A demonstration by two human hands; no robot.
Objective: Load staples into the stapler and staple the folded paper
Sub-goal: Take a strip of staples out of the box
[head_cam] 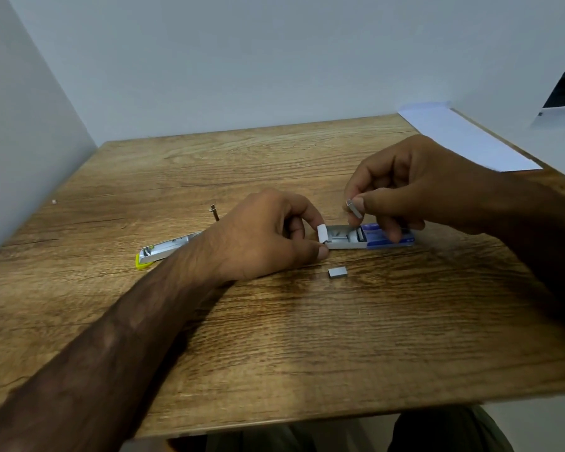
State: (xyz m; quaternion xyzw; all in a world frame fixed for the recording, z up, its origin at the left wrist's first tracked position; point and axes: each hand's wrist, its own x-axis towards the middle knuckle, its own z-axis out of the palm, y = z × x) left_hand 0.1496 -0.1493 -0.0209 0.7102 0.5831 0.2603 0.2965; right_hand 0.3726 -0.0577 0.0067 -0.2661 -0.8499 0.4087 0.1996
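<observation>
1. The yellow-and-silver metal stapler (163, 251) lies opened flat at the left of the brown wood-grain table (274, 347), partly hidden by the left forearm; its channel looks empty, so loading is not yet done.
2. A small loose metal piece (213, 212) lies just behind it; what it is I cannot tell.
3. The left hand (268, 236) rests on the table, thumb and forefinger pinched narrow on the white end flap of the blue-and-white cardboard staple box (369, 238), steadying it.
4. A short grey strip of staples (338, 272) lies on the table just in front of the box.
5. The right hand (415, 187) hovers over the open box, pinching a second staple strip (354, 208) between thumb and forefinger.
6. The white folded paper (463, 138) waits at the far right edge, unstapled: loading and stapling remain.
</observation>
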